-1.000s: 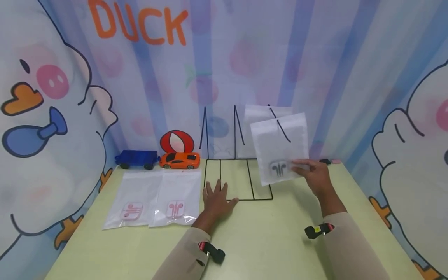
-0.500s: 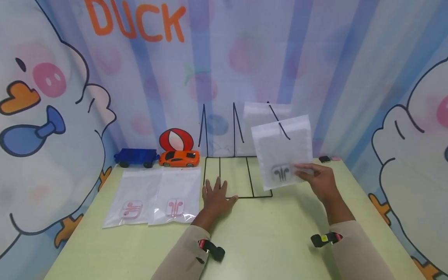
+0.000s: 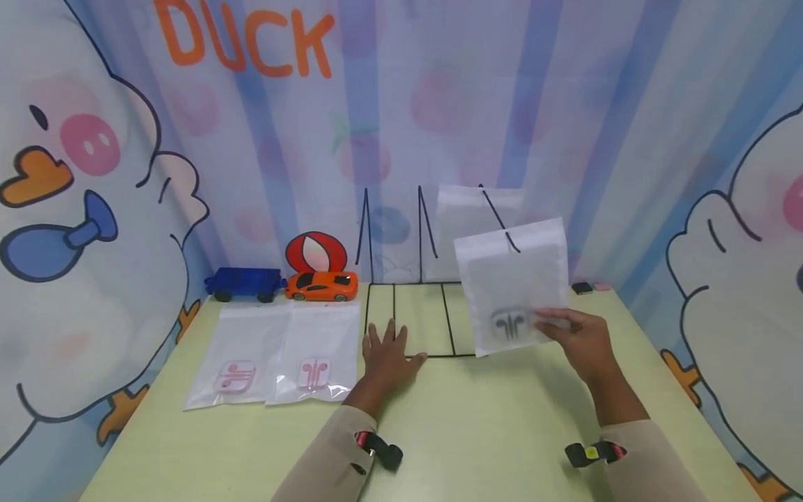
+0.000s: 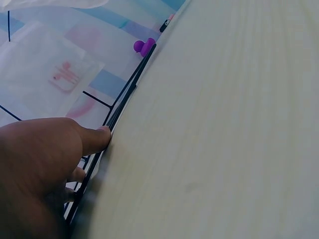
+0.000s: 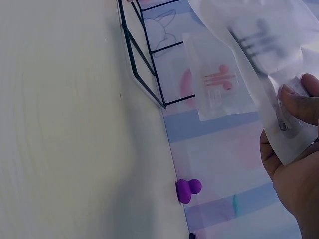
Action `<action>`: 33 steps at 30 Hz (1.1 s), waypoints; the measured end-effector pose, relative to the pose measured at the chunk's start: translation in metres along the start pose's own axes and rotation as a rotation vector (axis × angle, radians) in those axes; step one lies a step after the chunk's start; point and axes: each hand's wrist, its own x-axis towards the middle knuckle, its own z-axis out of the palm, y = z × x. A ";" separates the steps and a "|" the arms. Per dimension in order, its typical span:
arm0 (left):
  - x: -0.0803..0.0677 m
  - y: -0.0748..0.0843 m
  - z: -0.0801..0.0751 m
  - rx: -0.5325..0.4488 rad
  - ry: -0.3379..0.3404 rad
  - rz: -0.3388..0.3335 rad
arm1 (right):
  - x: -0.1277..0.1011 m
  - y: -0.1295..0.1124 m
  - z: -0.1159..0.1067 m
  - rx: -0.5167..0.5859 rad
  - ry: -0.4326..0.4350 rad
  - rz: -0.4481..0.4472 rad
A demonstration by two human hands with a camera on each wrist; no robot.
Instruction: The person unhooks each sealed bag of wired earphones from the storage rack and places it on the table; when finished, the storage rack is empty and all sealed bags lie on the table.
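Note:
My right hand point(image 3: 580, 341) pinches the lower right edge of a white frosted bag point(image 3: 511, 272) holding a boxed pair of earphones that look dark. This bag's top is at the tip of the right-hand hook of a black wire rack point(image 3: 419, 233). Behind it, a second white bag point(image 3: 448, 216) hangs farther back on the same hook; pink earphones point(image 5: 219, 78) show through it in the right wrist view. My left hand point(image 3: 385, 355) rests, fingers spread, on the rack's base at its front left corner. In the left wrist view, its thumb touches the front wire point(image 4: 127, 94).
Two white bags point(image 3: 251, 335) with pink earphones lie on the table at left. Behind them stand a blue toy wagon point(image 3: 245, 282) and an orange toy car point(image 3: 321, 286). A purple knob-like object point(image 5: 187, 190) and a small black item point(image 3: 582, 287) are at the back right.
My right hand has drawn the front bag toward me, downward and slightly right, its top now at the hook's tip. My left hand has stayed on the rack's base.

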 end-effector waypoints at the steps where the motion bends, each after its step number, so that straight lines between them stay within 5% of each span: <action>1: 0.000 0.000 0.000 0.002 0.002 -0.001 | -0.002 -0.001 0.000 -0.001 0.003 -0.001; 13: -0.001 -0.003 0.003 -0.013 0.008 -0.006 | -0.024 -0.003 0.000 0.086 0.009 -0.013; 33: 0.001 -0.003 0.006 -0.022 -0.001 -0.014 | -0.046 -0.006 -0.009 -0.038 0.038 -0.001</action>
